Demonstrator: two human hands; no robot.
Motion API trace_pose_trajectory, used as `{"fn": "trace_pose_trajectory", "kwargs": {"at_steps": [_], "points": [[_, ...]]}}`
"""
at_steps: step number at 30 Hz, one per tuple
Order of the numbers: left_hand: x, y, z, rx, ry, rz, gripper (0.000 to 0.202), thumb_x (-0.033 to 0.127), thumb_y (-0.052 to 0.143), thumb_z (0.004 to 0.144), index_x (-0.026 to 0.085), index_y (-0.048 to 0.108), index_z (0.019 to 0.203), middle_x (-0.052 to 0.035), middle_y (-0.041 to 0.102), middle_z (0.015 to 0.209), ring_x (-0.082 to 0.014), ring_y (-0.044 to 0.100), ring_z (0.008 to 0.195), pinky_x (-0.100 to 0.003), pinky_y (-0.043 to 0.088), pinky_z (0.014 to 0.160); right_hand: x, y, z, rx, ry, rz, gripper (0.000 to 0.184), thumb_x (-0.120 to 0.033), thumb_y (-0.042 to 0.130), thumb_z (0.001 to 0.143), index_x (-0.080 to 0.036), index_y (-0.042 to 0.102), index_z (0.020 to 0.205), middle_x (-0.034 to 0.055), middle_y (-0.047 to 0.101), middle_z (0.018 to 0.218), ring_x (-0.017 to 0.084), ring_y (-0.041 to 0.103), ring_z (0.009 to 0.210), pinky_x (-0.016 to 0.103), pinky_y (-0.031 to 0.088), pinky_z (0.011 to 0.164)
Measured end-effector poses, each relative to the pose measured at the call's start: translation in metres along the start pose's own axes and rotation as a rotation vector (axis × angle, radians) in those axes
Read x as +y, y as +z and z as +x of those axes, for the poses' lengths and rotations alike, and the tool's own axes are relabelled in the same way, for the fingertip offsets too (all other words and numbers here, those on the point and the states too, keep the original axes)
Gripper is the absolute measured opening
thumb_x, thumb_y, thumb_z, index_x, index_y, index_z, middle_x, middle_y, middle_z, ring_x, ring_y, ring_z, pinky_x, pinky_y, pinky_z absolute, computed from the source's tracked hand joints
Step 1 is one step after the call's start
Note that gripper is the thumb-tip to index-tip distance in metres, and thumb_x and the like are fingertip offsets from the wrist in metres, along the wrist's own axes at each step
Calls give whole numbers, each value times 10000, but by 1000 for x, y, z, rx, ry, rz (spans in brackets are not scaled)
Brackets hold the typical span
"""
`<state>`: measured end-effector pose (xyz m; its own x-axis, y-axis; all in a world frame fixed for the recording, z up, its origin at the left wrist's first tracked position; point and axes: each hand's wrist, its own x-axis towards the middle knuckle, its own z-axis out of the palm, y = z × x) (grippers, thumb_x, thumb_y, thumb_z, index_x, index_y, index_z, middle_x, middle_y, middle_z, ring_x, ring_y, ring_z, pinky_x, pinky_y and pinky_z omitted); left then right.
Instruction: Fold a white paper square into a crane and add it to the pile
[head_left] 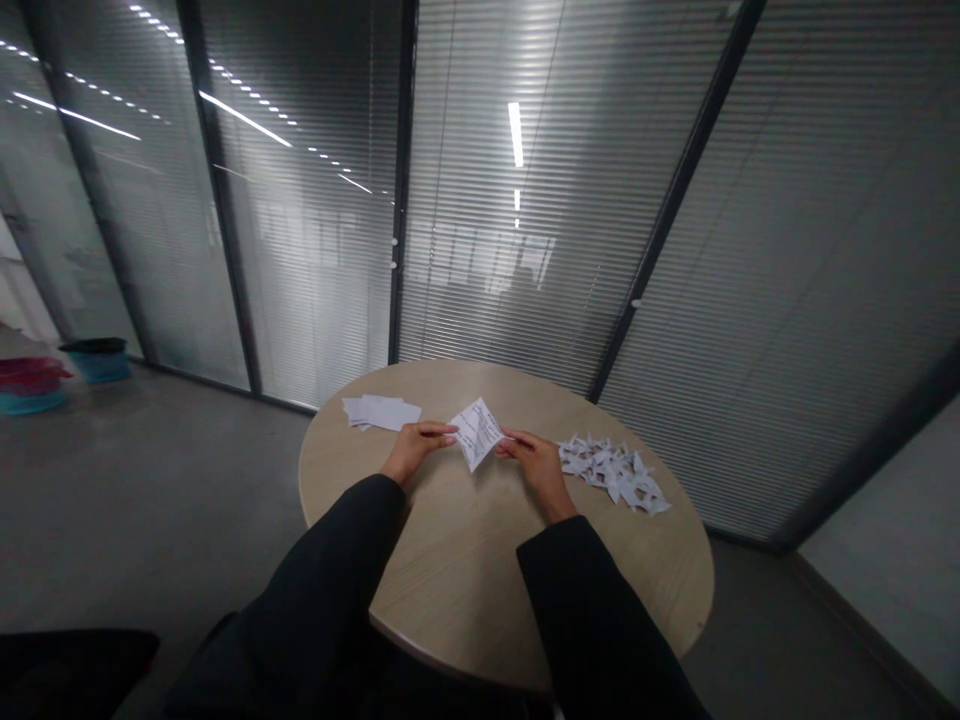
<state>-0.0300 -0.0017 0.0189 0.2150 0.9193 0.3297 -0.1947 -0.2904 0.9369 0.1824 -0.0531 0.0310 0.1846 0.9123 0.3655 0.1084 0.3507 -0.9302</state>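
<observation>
Our left hand (411,449) and right hand (531,465) pinch a printed paper (477,433), folded to a point, above the round table (465,590), between a sheet stack (380,412) and a heap of folded papers (611,473).

A round wooden table (480,570) with a pale grained top stands in the lower middle of the frame. Near its far left edge lies a small stack of white sheets (381,412), slightly fanned. Toward its right edge sits a loose heap of small folded paper pieces (611,473), overlapping one another. The grey floor (150,480) carries the table and, at far left, a blue bin (97,367) and a teal tub (30,403) under something pink.
</observation>
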Motion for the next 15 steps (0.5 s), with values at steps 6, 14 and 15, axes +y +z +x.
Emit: {"fn": "trace_pose_trajectory", "kwargs": {"at_steps": [6, 14, 15], "points": [[4, -3, -1, 28, -22, 18, 328, 273, 819, 505, 150, 748, 800, -102, 727, 876, -222, 647, 816, -355, 466, 826, 1, -6, 2, 12, -7, 2, 442, -436, 746, 594, -140, 728, 923, 74, 723, 714, 209, 675, 640, 367, 553, 686], [1, -6, 1, 8, -26, -14, 332, 269, 810, 526, 144, 743, 826, -87, 722, 843, -181, 630, 773, -306, 458, 775, -2, -5, 0, 12, -22, 25, 435, -419, 758, 592, -146, 725, 929, 78, 728, 756, 201, 672, 650, 368, 551, 703], [0, -7, 2, -5, -19, -7, 347, 276, 805, 535, 139, 740, 848, -81, 717, 819, -172, 624, 749, -297, 457, 750, -2, -5, 0, 12, -18, 28, 437, -419, 757, 591, -148, 725, 932, 76, 728, 755, 201, 673, 654, 366, 550, 707]]}}
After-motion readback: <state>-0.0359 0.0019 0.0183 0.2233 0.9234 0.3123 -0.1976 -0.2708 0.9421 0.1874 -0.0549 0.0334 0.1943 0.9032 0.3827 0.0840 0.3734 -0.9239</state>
